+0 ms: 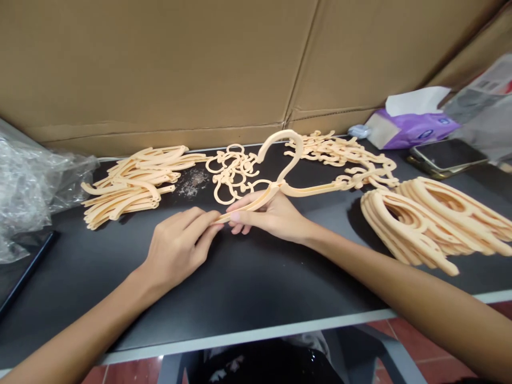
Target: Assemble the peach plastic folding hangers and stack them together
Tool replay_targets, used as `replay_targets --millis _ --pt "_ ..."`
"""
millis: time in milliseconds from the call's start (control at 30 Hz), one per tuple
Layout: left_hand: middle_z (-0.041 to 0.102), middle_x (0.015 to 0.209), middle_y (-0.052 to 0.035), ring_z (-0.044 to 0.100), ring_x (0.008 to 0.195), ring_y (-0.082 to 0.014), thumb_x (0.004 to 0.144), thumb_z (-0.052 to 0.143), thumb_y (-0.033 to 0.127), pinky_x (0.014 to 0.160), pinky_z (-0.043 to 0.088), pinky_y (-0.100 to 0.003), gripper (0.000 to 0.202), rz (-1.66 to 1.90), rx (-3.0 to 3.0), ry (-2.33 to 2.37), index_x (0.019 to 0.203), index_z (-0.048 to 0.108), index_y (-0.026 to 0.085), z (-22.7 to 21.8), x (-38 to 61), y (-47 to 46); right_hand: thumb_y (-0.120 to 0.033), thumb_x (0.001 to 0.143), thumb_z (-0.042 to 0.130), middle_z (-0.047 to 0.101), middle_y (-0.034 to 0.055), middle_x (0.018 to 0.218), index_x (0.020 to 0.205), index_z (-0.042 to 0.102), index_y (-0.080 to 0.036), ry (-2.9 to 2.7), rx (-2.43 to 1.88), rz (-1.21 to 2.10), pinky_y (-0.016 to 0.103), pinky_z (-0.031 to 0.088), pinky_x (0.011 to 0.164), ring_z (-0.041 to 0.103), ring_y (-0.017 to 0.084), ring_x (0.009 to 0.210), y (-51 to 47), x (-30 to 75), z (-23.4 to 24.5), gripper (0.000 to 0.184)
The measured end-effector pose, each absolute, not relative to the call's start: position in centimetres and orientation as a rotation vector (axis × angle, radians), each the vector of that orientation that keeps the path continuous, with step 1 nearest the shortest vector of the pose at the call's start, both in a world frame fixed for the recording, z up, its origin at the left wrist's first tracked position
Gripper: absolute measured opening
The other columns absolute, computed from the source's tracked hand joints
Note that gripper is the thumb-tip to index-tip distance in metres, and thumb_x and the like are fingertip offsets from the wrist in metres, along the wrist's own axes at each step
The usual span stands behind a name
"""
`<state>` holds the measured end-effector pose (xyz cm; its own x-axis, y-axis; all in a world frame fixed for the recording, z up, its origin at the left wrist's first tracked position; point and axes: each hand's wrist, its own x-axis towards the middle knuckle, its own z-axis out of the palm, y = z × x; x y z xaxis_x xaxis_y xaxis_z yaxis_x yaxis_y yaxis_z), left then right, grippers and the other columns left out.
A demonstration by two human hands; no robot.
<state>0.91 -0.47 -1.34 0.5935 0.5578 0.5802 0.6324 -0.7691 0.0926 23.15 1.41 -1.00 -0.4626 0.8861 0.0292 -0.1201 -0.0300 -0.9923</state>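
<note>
In the head view, a beige hanger point(277, 186) was held above the bench point(248, 288), hook upward. One arm's tip was pinched by the left hand point(178, 240), its fingers nearly closed; farther in, it was clasped by the thumb and fingers of the right hand point(278, 216). Curved strips point(138, 181) were piled beyond the left hand, finished hangers point(416, 232) stacked right of the right.

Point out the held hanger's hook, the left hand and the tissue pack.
Hook point(298, 149), head view: right side of its curve.
Left hand point(176, 242), head view: back of it.
Tissue pack point(420, 130), head view: purple side.
</note>
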Motion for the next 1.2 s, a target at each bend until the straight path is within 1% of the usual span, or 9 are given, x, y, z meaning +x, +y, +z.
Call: replay_targets --millis 167,333,467,567,767,900,1000,1100,1200 --pt "0.071 0.091 -0.0042 0.066 0.074 -0.0152 0.098 0.057 0.015 0.068 0.051 -0.026 0.016 -0.987 -2.485 -1.056 0.11 0.067 0.019 -0.7 -0.7 0.7 -0.046 0.066 0.088 0.075 0.0036 0.075 0.093 0.073 -0.013 -1.314 -0.877 1.624 0.024 0.058 0.054 0.072 0.016 0.064 1.4 23.7 -0.7 0.046" --pt "0.072 0.094 -0.0056 0.067 0.077 -0.017 0.098 0.055 0.02 0.07 0.053 -0.027 0.02 -1.037 -2.36 -1.165 0.114 0.067 0.022 -0.6 -1.9 2.0 -0.048 0.069 0.086 0.076 0.0047 0.081 0.105 0.069 -0.017 -1.1 -0.864 1.572 0.026 0.058 0.055 0.073 0.018 0.068 1.4 24.8 0.2 0.05" --pt "0.072 0.095 -0.0054 0.067 0.079 -0.018 0.099 0.053 0.022 0.072 0.053 -0.028 0.021 -1.04 -2.35 -1.192 0.114 0.068 0.023 -0.7 -2.3 2.5 -0.062 0.077 0.075 0.076 0.0033 0.082 0.104 0.059 -0.023 -0.838 -0.892 1.506 0.025 0.055 0.05 0.072 0.018 0.069 2.0 25.5 0.8 0.049" --pt "0.073 0.096 -0.0062 0.067 0.082 -0.0192 0.099 0.053 0.021 0.074 0.052 -0.03 0.022 -1.013 -2.366 -1.155 0.114 0.068 0.022 -0.8 -2.3 2.7 -0.064 0.083 0.067 0.074 0.0004 0.076 0.102 0.055 -0.025 -0.67 -0.911 1.406 0.024 0.052 0.048 0.07 0.017 0.064 2.5 26.0 0.8 0.045" --pt "0.073 0.092 -0.006 0.066 0.081 -0.0203 0.099 0.053 0.022 0.076 0.05 -0.032 0.022 -0.944 -2.35 -1.165 0.114 0.068 0.02 -1.0 -2.3 2.8 -0.056 0.088 0.066 0.072 0.0 0.074 0.092 0.057 -0.023 -0.631 -0.905 1.366 0.023 0.051 0.049 0.069 0.015 0.064 3.0 26.6 0.6 0.035" --pt "0.073 0.095 -0.0062 0.066 0.08 -0.019 0.099 0.052 0.023 0.075 0.049 -0.03 0.022 -0.983 -2.355 -1.19 0.114 0.068 0.02 -1.0 -2.2 2.7 -0.048 0.088 0.067 0.074 0.001 0.08 0.09 0.058 -0.023 -0.638 -0.922 1.417 0.023 0.056 0.054 0.073 0.017 0.075 3.0 26.6 0.4 0.027" --pt "0.073 0.095 -0.0057 0.066 0.079 -0.018 0.1 0.052 0.024 0.073 0.051 -0.029 0.022 -0.977 -2.361 -1.231 0.114 0.068 0.021 -1.1 -2.2 2.5 -0.038 0.083 0.074 0.074 0.0005 0.081 0.089 0.055 -0.023 -0.593 -0.935 1.366 0.022 0.058 0.06 0.075 0.017 0.081 3.1 26.6 0.1 0.025" --pt "0.073 0.094 -0.0058 0.067 0.079 -0.018 0.1 0.052 0.023 0.074 0.052 -0.028 0.022 -0.97 -2.368 -1.231 0.115 0.068 0.02 -1.2 -2.1 2.5 -0.025 0.078 0.076 0.073 -0.0021 0.073 0.092 0.048 -0.025 -0.541 -0.98 1.288 0.021 0.058 0.058 0.074 0.016 0.072 3.2 26.6 0.0 0.031" --pt "0.073 0.091 -0.0056 0.067 0.077 -0.0179 0.1 0.052 0.024 0.072 0.053 -0.028 0.023 -0.972 -2.36 -1.244 0.115 0.069 0.021 -1.1 -2.1 2.6 -0.017 0.077 0.072 0.07 -0.0047 0.068 0.1 0.044 -0.028 -0.579 -1.006 1.268 0.023 0.057 0.053 0.072 0.017 0.061 3.2 26.8 0.3 0.038"
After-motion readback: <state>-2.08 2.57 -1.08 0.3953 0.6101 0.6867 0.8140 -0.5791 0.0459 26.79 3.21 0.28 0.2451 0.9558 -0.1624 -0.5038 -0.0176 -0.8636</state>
